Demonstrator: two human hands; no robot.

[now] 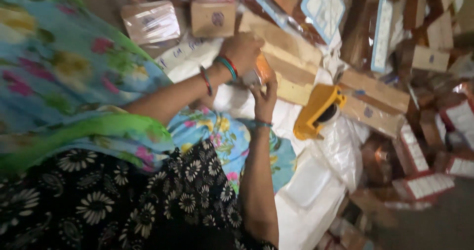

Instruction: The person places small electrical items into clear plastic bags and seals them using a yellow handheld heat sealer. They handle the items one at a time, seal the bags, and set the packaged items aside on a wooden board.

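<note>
while my left hand (242,50) and right hand (265,98) both grasp the small orange packet (261,71) between them, i judge packing underway; next needs the yellow tape dispenser (316,110) just right.

The left hand (244,50) and the right hand (266,98) both close around 1 small orange packet (262,71), held between them over white plastic sheeting (306,190). At 3 o'clock from the packet lies a yellow tape dispenser (316,111). Brown cardboard boxes (213,19) are heaped from 12 to 3 o'clock, blurred. Flowered cloth (74,82) fills the 9 o'clock side.
</note>
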